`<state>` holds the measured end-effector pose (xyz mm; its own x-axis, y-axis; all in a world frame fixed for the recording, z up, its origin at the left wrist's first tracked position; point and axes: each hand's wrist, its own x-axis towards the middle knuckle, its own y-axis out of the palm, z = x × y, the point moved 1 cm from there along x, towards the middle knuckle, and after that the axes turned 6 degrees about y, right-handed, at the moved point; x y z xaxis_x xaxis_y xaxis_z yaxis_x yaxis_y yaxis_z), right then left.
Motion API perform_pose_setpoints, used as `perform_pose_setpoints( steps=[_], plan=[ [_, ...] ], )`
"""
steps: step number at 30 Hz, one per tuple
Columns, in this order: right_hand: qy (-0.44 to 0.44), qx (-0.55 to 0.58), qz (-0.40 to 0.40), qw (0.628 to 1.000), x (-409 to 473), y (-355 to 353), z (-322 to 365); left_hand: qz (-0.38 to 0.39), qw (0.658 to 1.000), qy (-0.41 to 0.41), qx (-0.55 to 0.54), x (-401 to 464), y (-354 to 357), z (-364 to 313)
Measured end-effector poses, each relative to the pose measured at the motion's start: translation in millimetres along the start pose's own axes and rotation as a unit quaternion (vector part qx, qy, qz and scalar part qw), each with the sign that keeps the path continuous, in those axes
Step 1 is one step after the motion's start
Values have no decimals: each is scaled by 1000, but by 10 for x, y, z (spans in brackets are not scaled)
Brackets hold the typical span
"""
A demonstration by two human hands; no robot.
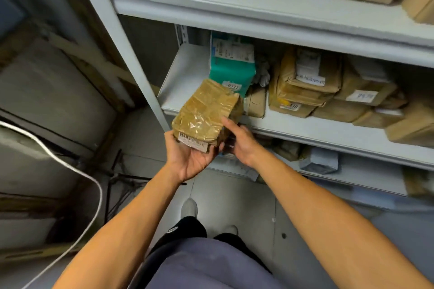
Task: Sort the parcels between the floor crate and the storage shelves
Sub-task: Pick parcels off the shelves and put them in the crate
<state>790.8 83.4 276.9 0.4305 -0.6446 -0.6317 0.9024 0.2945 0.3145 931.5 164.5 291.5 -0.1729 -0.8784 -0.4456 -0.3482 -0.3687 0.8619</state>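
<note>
Left hand: my left hand (191,156) is palm up beneath the near end of the parcel, fingers curled round its lower edge, grasping it.
Right hand: my right hand (238,142) grips the parcel's right side, thumb lying on the top face, fingers wrapped behind out of sight.
Parcel: the taped parcel (206,114) is a rectangular cardboard block wrapped in glossy, wrinkled brown tape; it sits between both hands, in front of the middle shelf's edge.
Axis: its long axis runs from my left palm up and away toward the shelf; the far end points at the teal parcel.
Label: a white barcode label (192,143) lies across the near end, just above my left palm.
Middle shelf: beyond the hands, the pale grey metal shelf (317,129) is smooth and flat.
Teal parcel: a soft teal bag (231,70) stands upright just past the parcel's far end.
Brown stack: right of my right hand, kraft-paper parcels (310,84) lie piled, labels blurred.
</note>
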Motion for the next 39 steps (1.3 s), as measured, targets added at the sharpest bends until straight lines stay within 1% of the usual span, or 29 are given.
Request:
perform_pose_setpoints(
  steps=[2, 4, 5, 6, 7, 8, 9, 11, 12, 13, 14, 15, 17, 18, 19, 23, 26, 29, 33, 36, 37, 39],
  plan=[
    [-3, -14, -24, 1000, -46, -38, 43, 9, 1000, -8, -6, -5, 1, 48],
    [-15, -22, -38, 999, -75, -88, 85, 19, 1000, 13, 7, 14, 23, 48],
    [-27, -20, -51, 998, -87, -124, 106, 9, 998, 41, 40, 40, 28, 24],
    [-39, -26, -75, 996, -105, -165, 132, -12, 991, 82, 102, 67, 34, -4],
    [-50, -40, -99, 993, -116, -207, 156, -36, 972, 128, 195, 89, 52, -29],
    [-60, -49, -111, 991, -136, -234, 180, -51, 934, 176, 306, 98, 77, -57],
    [-66, -46, -108, 991, -148, -250, 200, -56, 878, 226, 419, 96, 90, -85],
    [-70, -22, -70, 995, -160, -229, 240, -50, 726, 329, 602, 62, 88, -143],
    [-70, -23, -54, 996, -148, -199, 255, -45, 644, 371, 667, 50, 71, -169],
    [-64, -33, -45, 996, -126, -159, 263, -37, 572, 405, 712, 43, 52, -191],
    [-50, -46, -45, 997, -102, -107, 262, -29, 522, 423, 741, 36, 33, -204],
    [-33, -63, -55, 996, -63, -60, 242, -25, 492, 430, 757, 24, 7, -215],
    [-6, -95, -70, 993, 22, 34, 181, -32, 456, 444, 771, -14, -55, -230],
    [-2, -98, -68, 993, 66, 88, 156, -41, 446, 452, 772, -34, -100, -246],
    [-4, -96, -65, 993, 109, 142, 137, -54, 442, 457, 770, -56, -149, -268],
    [-42, -119, -26, 992, 290, 402, 149, -122, 466, 479, 734, -106, -320, -449],
    [-54, -131, -18, 990, 372, 612, 183, -147, 482, 494, 708, -41, -349, -669],
    [-56, -160, -45, 985, 468, 751, 194, -165, 490, 493, 700, 153, -308, -881],
    [-43, -179, -96, 978, 514, 748, 177, -240, 535, 468, 661, 507, -168, -987],
    [-55, -206, -149, 966, 526, 647, 188, -270, 571, 418, 653, 749, -97, -990],
    [-63, -215, -173, 959, 536, 606, 211, -277, 573, 398, 661, 812, -109, -1004],
    [-87, -234, -223, 942, 559, 535, 298, -286, 564, 361, 685, 905, -152, -1037]
  ],
)
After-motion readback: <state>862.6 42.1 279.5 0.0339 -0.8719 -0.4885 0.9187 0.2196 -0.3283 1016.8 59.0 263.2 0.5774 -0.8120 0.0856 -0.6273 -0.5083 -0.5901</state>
